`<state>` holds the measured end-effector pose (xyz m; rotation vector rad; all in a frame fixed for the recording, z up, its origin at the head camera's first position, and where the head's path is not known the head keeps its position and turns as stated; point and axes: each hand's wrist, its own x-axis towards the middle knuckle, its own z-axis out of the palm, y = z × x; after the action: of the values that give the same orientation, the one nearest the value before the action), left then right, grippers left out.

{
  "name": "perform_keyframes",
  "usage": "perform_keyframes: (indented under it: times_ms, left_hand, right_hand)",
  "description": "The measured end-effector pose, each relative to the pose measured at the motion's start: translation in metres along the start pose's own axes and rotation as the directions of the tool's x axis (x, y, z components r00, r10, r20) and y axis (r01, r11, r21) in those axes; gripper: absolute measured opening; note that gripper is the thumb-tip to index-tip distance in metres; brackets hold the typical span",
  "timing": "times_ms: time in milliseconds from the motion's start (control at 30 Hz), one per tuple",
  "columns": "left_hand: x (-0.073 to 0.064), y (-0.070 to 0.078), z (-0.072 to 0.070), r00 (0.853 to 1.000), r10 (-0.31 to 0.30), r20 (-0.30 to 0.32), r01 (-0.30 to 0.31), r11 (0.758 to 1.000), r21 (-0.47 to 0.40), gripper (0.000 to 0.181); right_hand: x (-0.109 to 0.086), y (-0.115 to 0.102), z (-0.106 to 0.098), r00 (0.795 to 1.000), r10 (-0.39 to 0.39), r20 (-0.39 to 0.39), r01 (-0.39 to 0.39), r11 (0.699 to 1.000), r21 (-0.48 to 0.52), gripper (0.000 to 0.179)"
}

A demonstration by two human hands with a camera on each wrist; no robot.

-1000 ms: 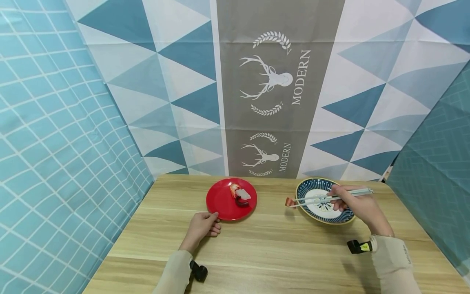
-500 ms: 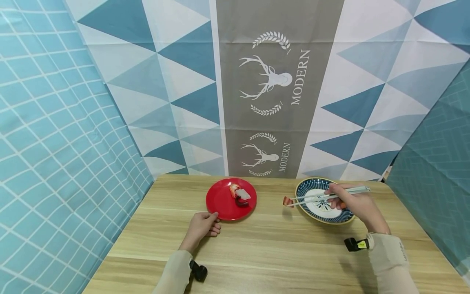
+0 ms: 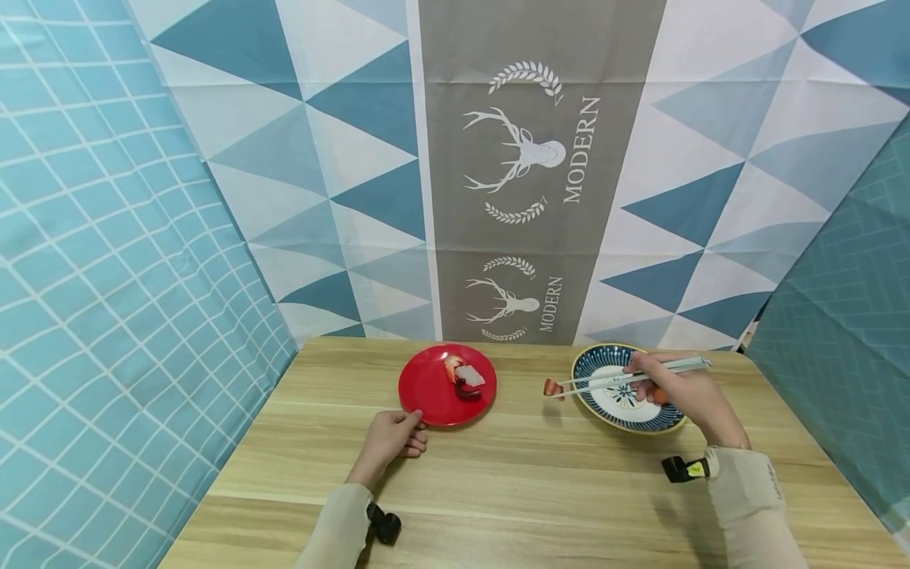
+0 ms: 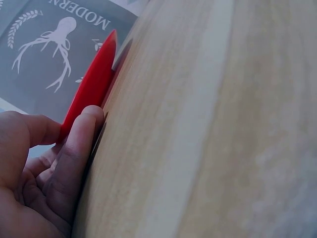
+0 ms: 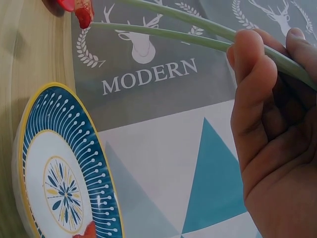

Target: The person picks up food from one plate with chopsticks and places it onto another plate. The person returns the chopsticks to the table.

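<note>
My left hand (image 3: 395, 437) pinches the near left rim of a red plate (image 3: 434, 403), thumb on top and fingers beneath, as the left wrist view shows. On that plate lie a white piece (image 3: 470, 376), a dark curled piece (image 3: 467, 390) and an orange-white piece (image 3: 453, 366). My right hand (image 3: 693, 393) grips pale green chopsticks (image 5: 163, 33) over a blue-patterned bowl (image 3: 592, 366). Between their tips is a small reddish-brown food piece (image 3: 553, 388), held above the table between plate and bowl. An orange-red piece (image 5: 90, 230) sits in the bowl, partly hidden by my hand in the head view.
The wooden table (image 3: 498, 490) ends at a patterned cloth backdrop (image 3: 508, 300) just behind plate and bowl. Blue-checked cloth (image 3: 142, 316) hangs at the left, and a teal cloth (image 3: 839, 356) borders the right side.
My right hand has moved slightly left, carrying the chopsticks and the reddish-brown piece toward the red plate. The orange piece in the bowl now shows below my hand. The left hand stays put.
</note>
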<state>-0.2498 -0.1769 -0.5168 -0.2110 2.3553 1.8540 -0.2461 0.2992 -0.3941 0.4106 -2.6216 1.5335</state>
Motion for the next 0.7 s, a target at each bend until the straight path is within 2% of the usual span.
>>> perform_keyframes:
  times_ms: [300,700]
  left_hand:
    - [-0.0026,0.0029,0.0013,1.000,0.003,-0.005,-0.003,1.000,-0.006,0.039]
    - [0.0009,-0.0011,-0.0001,1.000,0.000,0.007,0.000,1.000,-0.007,0.037]
  right_hand:
    - [0.0031,-0.0004,0.0028,0.998,-0.056,-0.010,0.056,0.998,-0.002,0.038]
    - [0.0028,-0.0016,0.0097,1.000,-0.020,-0.019,0.020,1.000,-0.018,0.043]
